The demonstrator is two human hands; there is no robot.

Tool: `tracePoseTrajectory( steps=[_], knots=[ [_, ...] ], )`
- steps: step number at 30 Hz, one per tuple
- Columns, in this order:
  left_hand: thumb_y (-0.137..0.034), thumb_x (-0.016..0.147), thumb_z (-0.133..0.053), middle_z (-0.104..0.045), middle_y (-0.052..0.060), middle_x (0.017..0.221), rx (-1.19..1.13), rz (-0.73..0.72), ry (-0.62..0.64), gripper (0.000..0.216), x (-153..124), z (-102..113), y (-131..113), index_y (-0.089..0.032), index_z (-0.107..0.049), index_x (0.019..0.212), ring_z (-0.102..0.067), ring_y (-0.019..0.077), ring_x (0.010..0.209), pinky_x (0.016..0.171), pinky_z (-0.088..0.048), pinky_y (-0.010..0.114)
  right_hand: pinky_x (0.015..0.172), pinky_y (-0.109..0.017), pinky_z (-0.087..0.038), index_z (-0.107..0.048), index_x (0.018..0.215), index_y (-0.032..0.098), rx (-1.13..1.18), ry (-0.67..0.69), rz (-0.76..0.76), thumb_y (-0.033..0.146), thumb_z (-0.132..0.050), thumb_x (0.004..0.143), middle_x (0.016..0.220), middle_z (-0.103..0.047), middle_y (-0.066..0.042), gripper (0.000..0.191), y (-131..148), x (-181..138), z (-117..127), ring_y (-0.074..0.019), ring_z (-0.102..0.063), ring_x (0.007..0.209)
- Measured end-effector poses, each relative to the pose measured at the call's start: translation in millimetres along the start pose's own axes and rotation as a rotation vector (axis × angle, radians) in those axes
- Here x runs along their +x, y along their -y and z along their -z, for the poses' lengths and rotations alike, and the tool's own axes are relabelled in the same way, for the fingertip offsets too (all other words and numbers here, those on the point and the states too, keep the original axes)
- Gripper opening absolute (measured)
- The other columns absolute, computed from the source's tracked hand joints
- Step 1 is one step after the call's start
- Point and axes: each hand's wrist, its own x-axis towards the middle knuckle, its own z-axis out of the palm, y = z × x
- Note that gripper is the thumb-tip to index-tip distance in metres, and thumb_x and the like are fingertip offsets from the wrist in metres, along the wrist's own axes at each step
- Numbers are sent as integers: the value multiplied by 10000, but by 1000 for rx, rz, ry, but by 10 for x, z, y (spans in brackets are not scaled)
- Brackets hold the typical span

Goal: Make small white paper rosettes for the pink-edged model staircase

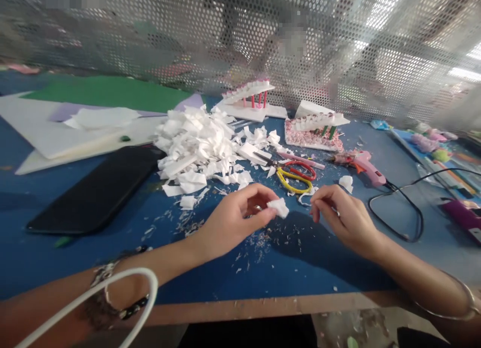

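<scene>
My left hand [236, 218] pinches a small white foam piece [278, 207] between thumb and fingertips, just above the blue table [285, 268]. A short gap to the right, my right hand [340, 215] has its fingers curled together in a pinch; whether anything is in them I cannot make out. Behind my hands lies a big pile of white foam scraps [201, 145]. Scissors with red and yellow handles [295, 175] lie just beyond my fingers.
A pink glue gun [366, 165] with a black cord [408, 213] lies at the right. A black phone [95, 190] rests at the left, white sheets [75, 130] behind it. Two foam models [313, 127] stand before a perforated metal screen [240, 42]. Small crumbs litter the table's front.
</scene>
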Motion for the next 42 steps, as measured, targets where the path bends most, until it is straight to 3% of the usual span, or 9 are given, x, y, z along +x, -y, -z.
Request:
tracePoseTrajectory(
  steps=[5, 11, 19, 24, 28, 33, 36, 42],
  knots=[
    [-350, 798, -547, -566, -16, 770, -200, 154, -86, 201, 52, 49, 37, -169, -526, 883, -553, 77, 693, 668, -448, 168, 530, -191, -383, -418, 746, 183, 37, 93, -123, 234, -328, 899, 583, -522, 31, 186, -39, 42, 11, -67, -510, 518],
    [-345, 805, -541, -556, -12, 747, -221, 164, -26, 213, 50, 67, 46, -161, -526, 909, -540, 84, 692, 659, -432, 185, 507, -191, -377, -397, 650, 181, 166, 119, -280, 257, -306, 900, 530, -501, 38, 277, -136, 115, -33, -71, -512, 495],
    [-356, 803, -541, -549, -27, 695, -209, 172, -11, 218, 50, 73, 0, -165, -529, 907, -516, 70, 630, 617, -414, 177, 528, -203, -375, -408, 752, 185, -1, 41, -131, 285, -338, 894, 581, -520, 27, 187, -96, 261, 60, -74, -490, 513],
    [-324, 799, -550, -569, -13, 773, -250, 129, -64, 206, 39, 107, -57, -166, -523, 929, -546, 76, 693, 671, -440, 181, 519, -228, -347, -455, 853, 164, -320, 187, -122, 284, -286, 908, 621, -546, 0, 214, -125, 407, 58, -90, -486, 519],
    [-274, 775, -581, -574, -9, 813, -279, 135, -32, 193, -10, 91, -86, -169, -510, 920, -566, 86, 754, 719, -451, 189, 508, -253, -298, -504, 800, 154, -495, 273, -115, 259, -265, 904, 664, -583, -47, 280, -246, 544, 5, -117, -505, 554],
    [-255, 752, -609, -563, -5, 854, -254, 108, 17, 193, 8, 112, -90, -178, -515, 902, -550, 94, 805, 717, -443, 181, 502, -272, -251, -537, 839, 159, -592, 220, -115, 316, -229, 906, 768, -603, -89, 352, -278, 699, -70, -151, -508, 613],
    [-264, 738, -625, -547, -4, 851, -216, 70, 24, 209, 45, 170, -104, -183, -522, 900, -533, 96, 797, 688, -436, 177, 507, -273, -267, -550, 885, 145, -623, 218, -113, 380, -381, 838, 855, -602, -126, 293, -286, 767, -152, -196, -528, 710],
    [-313, 735, -616, -556, 0, 809, -206, 76, -13, 212, 83, 290, -190, -178, -516, 863, -558, 109, 754, 713, -462, 215, 549, -295, -323, -558, 825, 137, -589, 239, -127, 279, -450, 778, 869, -608, -142, 185, -401, 803, -284, -212, -544, 717]
  ],
)
